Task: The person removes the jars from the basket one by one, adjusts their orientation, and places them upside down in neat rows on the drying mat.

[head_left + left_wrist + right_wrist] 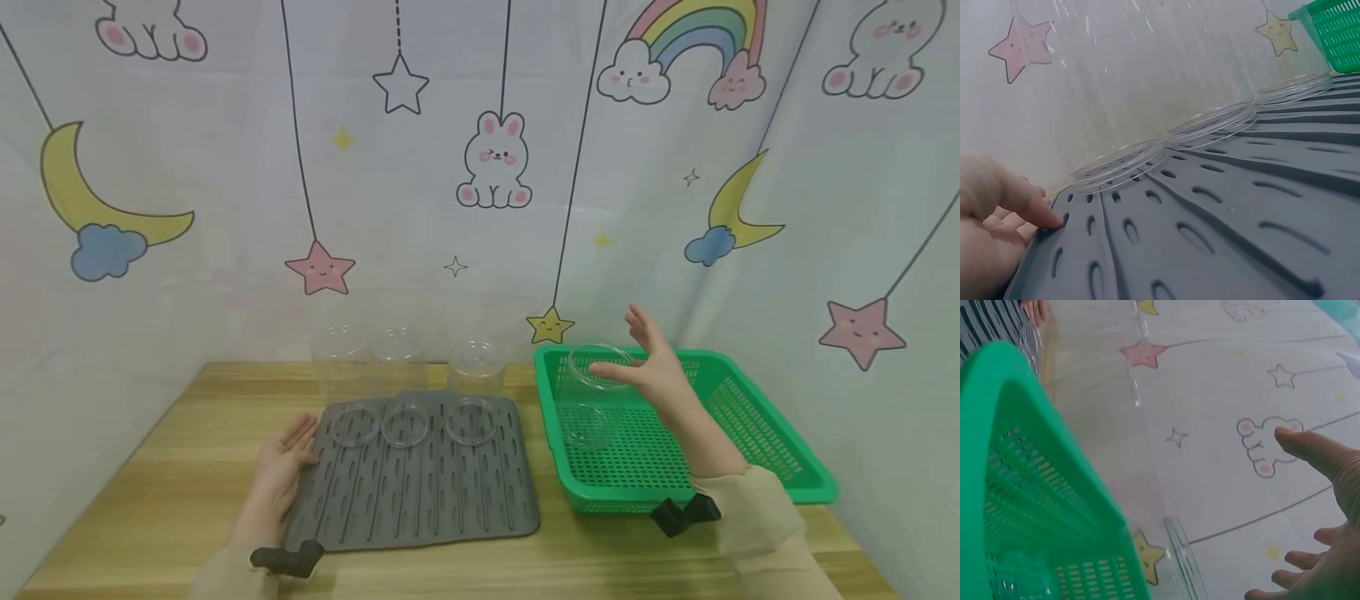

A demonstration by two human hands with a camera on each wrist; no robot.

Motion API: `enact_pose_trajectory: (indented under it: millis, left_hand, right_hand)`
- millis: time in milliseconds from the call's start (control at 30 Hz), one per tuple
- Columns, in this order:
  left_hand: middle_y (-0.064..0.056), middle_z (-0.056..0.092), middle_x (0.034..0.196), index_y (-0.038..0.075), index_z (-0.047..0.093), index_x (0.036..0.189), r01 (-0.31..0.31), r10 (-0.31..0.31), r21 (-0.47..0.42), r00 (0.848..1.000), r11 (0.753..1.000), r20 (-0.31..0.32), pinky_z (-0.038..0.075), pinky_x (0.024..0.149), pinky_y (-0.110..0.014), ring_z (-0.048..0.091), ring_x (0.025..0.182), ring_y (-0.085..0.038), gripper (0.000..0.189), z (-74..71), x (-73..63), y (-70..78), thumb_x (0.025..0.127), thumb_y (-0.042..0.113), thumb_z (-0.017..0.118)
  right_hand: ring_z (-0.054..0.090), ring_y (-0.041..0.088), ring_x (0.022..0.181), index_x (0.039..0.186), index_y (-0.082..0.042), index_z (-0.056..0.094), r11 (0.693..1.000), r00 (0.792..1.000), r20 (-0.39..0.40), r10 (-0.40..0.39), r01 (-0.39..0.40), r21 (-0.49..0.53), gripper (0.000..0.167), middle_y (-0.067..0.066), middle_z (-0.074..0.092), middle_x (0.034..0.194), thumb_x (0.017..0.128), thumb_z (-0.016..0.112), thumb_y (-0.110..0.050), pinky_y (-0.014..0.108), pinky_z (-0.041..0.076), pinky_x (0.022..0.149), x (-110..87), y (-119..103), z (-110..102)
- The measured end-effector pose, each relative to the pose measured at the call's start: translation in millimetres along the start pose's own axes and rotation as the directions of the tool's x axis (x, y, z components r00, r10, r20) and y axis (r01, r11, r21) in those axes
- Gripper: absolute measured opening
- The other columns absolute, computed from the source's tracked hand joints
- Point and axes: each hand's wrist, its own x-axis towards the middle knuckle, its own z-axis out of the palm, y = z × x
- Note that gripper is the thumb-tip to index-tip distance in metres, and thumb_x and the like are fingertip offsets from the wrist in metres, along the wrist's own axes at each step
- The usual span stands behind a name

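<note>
Three clear plastic jars, the left one (347, 387), the middle one (401, 385) and the right one (474, 383), stand in a row at the back of a grey slotted drying mat (427, 496). Their ringed mouths face down on it in the left wrist view. My left hand (277, 467) lies at the mat's left edge, thumb touching its top, fingers extended beyond. A fourth clear jar (592, 408) stands in the left part of a green plastic basket (795, 467). My right hand (660, 375) is spread wide beside its upper rim, thumb overlapping the rim in the head view.
The mat and basket sit side by side on a wood-grain table (150, 492). A white curtain (420, 200) printed with stars, moons and rabbits hangs right behind. The basket's raised rim and slotted walls surround the fourth jar.
</note>
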Motion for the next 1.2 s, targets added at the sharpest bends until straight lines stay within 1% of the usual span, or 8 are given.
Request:
enact_pose_trajectory:
  millis: [200, 300, 400, 533, 700, 933, 1067, 1200]
  left_hand:
    - [-0.02, 0.005, 0.163, -0.002, 0.0, 0.155, 0.003, -0.003, 0.001, 1.0, 1.0, -0.006, 0.014, 0.124, -0.033, 0.008, 0.151, -0.03, 0.083, -2.0, -1.6, 0.7, 0.082, -0.026, 0.033]
    - [-0.02, 0.005, 0.163, -0.001, 0.0, 0.155, 0.006, -0.006, 0.004, 1.0, 1.0, -0.011, 0.013, 0.124, -0.033, 0.008, 0.151, -0.03, 0.083, -2.2, -2.0, 1.8, 0.082, -0.026, 0.033]
    - [-0.02, 0.005, 0.163, -0.001, 0.0, 0.155, 0.012, -0.012, 0.001, 1.0, 1.0, -0.014, 0.013, 0.124, -0.033, 0.008, 0.152, -0.03, 0.083, -1.8, -2.3, 2.8, 0.083, -0.025, 0.033]
    - [-0.019, 0.004, 0.163, -0.001, -0.001, 0.155, 0.016, -0.016, -0.003, 1.0, 1.0, -0.016, 0.012, 0.124, -0.034, 0.007, 0.152, -0.03, 0.083, -1.2, -3.1, 3.4, 0.083, -0.025, 0.033]
    - [-0.02, 0.005, 0.163, -0.001, -0.001, 0.155, 0.011, -0.011, 0.007, 1.0, 1.0, -0.018, 0.012, 0.124, -0.034, 0.008, 0.152, -0.03, 0.083, -1.1, -3.3, 2.7, 0.083, -0.025, 0.033]
    - [-0.02, 0.006, 0.163, 0.0, 0.0, 0.155, 0.008, -0.008, 0.019, 1.0, 1.0, -0.021, 0.012, 0.124, -0.036, 0.009, 0.151, -0.03, 0.082, -0.7, -2.1, 0.8, 0.084, -0.025, 0.034]
    - [-0.019, 0.006, 0.163, 0.0, 0.001, 0.155, 0.007, -0.007, 0.016, 1.0, 1.0, -0.018, 0.012, 0.124, -0.035, 0.009, 0.151, -0.03, 0.082, 0.1, -1.4, 0.1, 0.084, -0.025, 0.034]
    - [-0.02, 0.006, 0.163, 0.0, 0.001, 0.155, 0.006, -0.005, 0.009, 1.0, 1.0, -0.019, 0.012, 0.124, -0.035, 0.009, 0.151, -0.03, 0.082, 1.5, -0.6, -0.7, 0.084, -0.025, 0.034]
  right_hand:
    - [0.003, 0.039, 0.151, 0.158, -0.021, -0.005, 0.996, 0.995, 0.095, 0.012, -0.004, -0.088, 0.108, 0.013, 0.003, 0.165, 0.086, 0.075, -0.022, 0.071, 0.021, 0.112, 8.3, 15, -32]
    - [0.005, 0.042, 0.15, 0.158, -0.017, -0.006, 0.995, 0.983, 0.18, 0.021, -0.003, -0.101, 0.107, 0.018, 0.004, 0.164, 0.087, 0.074, -0.021, 0.072, 0.02, 0.111, 15.0, 24, -43]
    - [0.005, 0.046, 0.149, 0.158, -0.013, -0.005, 0.997, 0.955, 0.296, 0.033, -0.011, -0.078, 0.104, 0.021, 0.004, 0.164, 0.088, 0.072, -0.018, 0.071, 0.019, 0.112, 23.3, 37, -54]
    - [0.004, 0.051, 0.146, 0.157, -0.008, -0.005, 0.997, 0.893, 0.445, 0.075, -0.052, -0.062, 0.099, 0.025, 0.001, 0.162, 0.091, 0.068, -0.016, 0.069, 0.022, 0.113, 33.7, 56, -69]
    - [0.005, 0.054, 0.145, 0.156, -0.003, -0.004, 0.986, 0.822, 0.549, 0.155, -0.091, -0.143, 0.099, 0.03, -0.002, 0.16, 0.091, 0.068, -0.018, 0.066, 0.028, 0.112, 45.1, 81, -76]
    - [0.0, 0.051, 0.147, 0.156, -0.002, -0.003, 0.977, 0.774, 0.604, 0.19, -0.09, -0.193, 0.1, 0.026, 0.002, 0.162, 0.089, 0.07, -0.014, 0.066, 0.027, 0.113, 59.1, 102, -68]
    - [-0.001, 0.05, 0.147, 0.156, -0.004, -0.003, 0.984, 0.749, 0.643, 0.159, -0.067, -0.165, 0.1, 0.025, 0.004, 0.162, 0.089, 0.07, -0.01, 0.067, 0.024, 0.114, 66.7, 108, -63]
    - [0.002, 0.052, 0.146, 0.156, -0.004, -0.001, 0.992, 0.738, 0.665, 0.114, -0.048, -0.117, 0.102, 0.027, 0.003, 0.161, 0.086, 0.072, -0.009, 0.07, 0.021, 0.113, 70.4, 112, -57]
